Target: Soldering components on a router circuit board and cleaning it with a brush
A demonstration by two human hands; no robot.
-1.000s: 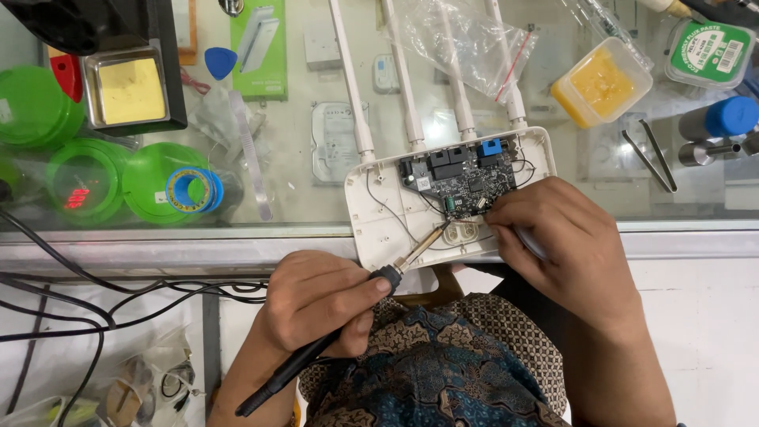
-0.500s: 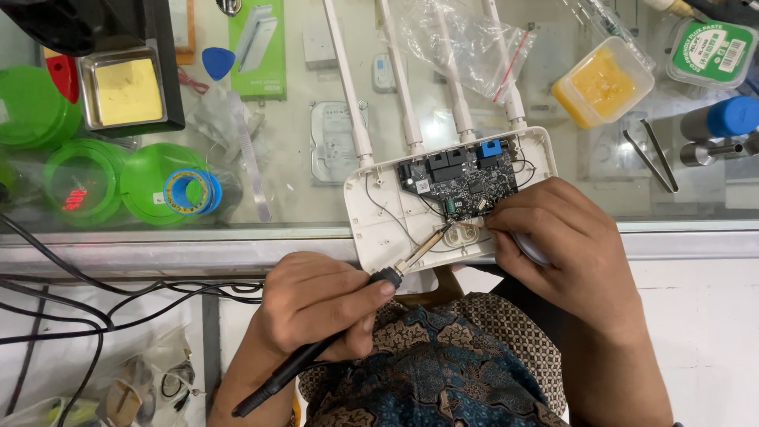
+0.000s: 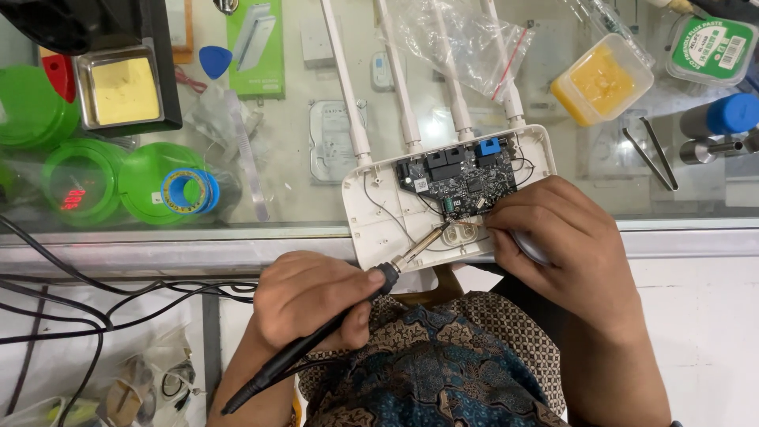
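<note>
Left hand: the left hand [image 3: 316,304] is closed around the black pencil-shaped soldering iron [image 3: 332,324], held like a pen so that the metal tip slants toward 2 o'clock and lands at the lower edge of the board; the low, angled hold probably keeps the tip steady and in sight.

Right hand: the right hand [image 3: 565,237] lies curled over the 4 o'clock corner of the open white plastic router shell [image 3: 379,217], fingertips pressed down just beside the iron's tip. It appears to pin the shell, perhaps also something thin at the joint, but I cannot tell whether the fingers pinch anything.

Router: it sits at the near edge of the glass counter [image 3: 277,182], partly overhanging the metal rim, close to the body for reach. Its dark green circuit board [image 3: 458,178] is bare, and four white antennas [image 3: 407,87] point to 12 o'clock, out of the way.

Around it: at 9 o'clock stands a green round holder with a blue solder spool [image 3: 186,190]; at 10 o'clock, a black tray with a yellow sponge [image 3: 122,91]; at 1 o'clock, a clear tub of yellow paste [image 3: 601,79]; at 3 o'clock, metal tweezers [image 3: 652,154]. All lie within arm's reach.
</note>
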